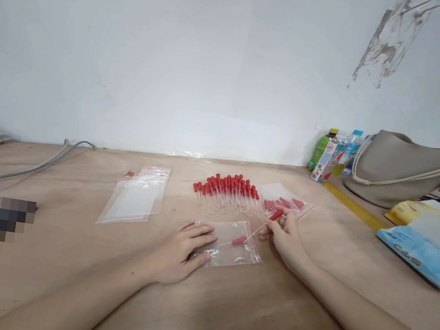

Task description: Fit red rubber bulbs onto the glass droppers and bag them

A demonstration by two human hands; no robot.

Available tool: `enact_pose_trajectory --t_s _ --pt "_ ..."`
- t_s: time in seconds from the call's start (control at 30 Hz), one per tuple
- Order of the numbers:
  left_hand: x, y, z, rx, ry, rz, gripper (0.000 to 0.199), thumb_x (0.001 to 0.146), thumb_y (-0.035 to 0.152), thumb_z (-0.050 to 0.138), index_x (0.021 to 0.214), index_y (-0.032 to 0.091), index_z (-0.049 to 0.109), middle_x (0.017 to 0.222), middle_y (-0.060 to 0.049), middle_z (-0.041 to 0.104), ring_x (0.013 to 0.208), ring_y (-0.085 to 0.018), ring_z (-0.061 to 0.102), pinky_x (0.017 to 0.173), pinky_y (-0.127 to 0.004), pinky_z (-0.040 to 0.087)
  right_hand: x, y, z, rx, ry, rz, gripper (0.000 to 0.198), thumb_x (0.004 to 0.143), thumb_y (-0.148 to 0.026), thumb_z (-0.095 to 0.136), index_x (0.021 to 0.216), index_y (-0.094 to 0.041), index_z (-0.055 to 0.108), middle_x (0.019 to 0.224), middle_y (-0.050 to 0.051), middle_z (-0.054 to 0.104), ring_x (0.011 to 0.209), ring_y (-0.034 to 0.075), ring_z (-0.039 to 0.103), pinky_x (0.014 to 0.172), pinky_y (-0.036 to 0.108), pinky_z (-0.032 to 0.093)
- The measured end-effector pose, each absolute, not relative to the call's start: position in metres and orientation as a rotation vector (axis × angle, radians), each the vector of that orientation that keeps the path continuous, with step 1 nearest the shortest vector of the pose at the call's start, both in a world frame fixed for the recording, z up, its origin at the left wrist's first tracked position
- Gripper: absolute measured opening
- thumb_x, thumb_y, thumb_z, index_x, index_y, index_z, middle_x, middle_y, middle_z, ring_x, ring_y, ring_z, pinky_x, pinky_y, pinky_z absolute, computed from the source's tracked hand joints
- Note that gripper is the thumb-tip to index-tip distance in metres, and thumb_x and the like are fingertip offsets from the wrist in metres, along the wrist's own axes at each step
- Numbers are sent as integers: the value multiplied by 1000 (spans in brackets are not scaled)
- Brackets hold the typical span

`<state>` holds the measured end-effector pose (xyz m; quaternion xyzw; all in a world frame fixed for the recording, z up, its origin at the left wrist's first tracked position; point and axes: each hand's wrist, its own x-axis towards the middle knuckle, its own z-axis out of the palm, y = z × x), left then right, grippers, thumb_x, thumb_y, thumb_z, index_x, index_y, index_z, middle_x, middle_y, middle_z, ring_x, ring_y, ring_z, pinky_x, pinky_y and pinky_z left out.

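My left hand lies with its fingers apart on the left end of a clear zip bag. Inside that bag is one dropper with a red bulb. My right hand pinches a second dropper by its red bulb, its thin clear tube pointing down-left at the bag's right-hand mouth. I cannot tell how far the tip is inside. Beyond the hands, a pile of red-bulbed droppers spreads over the table. Just behind my right hand rests another zip bag holding several droppers.
A stack of flat zip bags lies left of the pile. Bottles and a grey bag stand at the back right, near a blue tissue pack. A grey cable crosses the left side.
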<state>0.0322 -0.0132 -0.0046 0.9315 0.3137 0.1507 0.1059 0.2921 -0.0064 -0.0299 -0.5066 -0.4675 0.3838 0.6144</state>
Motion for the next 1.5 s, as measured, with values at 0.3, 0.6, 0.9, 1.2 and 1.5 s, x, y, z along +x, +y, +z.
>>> enact_pose_trajectory --t_s 0.3,0.6,0.9,1.2,1.5 --pt "33 -14 -3 2742 950 397 42 88 39 35 127 25 40 134 -6 38 125 -20 31 105 -45 20 285 -7 -27 -1078 -920 888 42 66 -31 59 95 -24 30 71 -6 47 60 12 59 62 34 55" --pt "33 -15 -1 2734 961 393 41 87 37 37 126 24 41 133 -7 40 123 -22 33 104 -47 21 285 -8 -24 -1139 -1024 903 32 68 -31 52 94 -24 35 67 -6 46 51 11 54 53 29 50" --pt "33 -15 -3 2741 953 395 42 88 38 36 128 25 38 134 -6 38 124 -20 32 105 -46 19 288 -9 -24 -1162 -1071 1081 34 61 -34 64 85 -20 45 67 -4 53 58 11 56 62 29 48" --pt "34 -15 -3 2718 959 456 47 87 37 38 131 21 31 133 -6 40 123 -20 34 105 -43 21 295 -7 -25 -1194 -1780 1027 25 66 -38 62 77 -16 67 64 0 60 65 15 55 60 26 43" --pt "34 -15 -3 2728 950 458 47 87 36 38 131 22 31 132 -6 40 123 -19 34 105 -44 22 288 -19 -7 -915 -1787 1395 35 73 -38 56 102 -18 58 89 5 66 85 18 60 78 33 45"
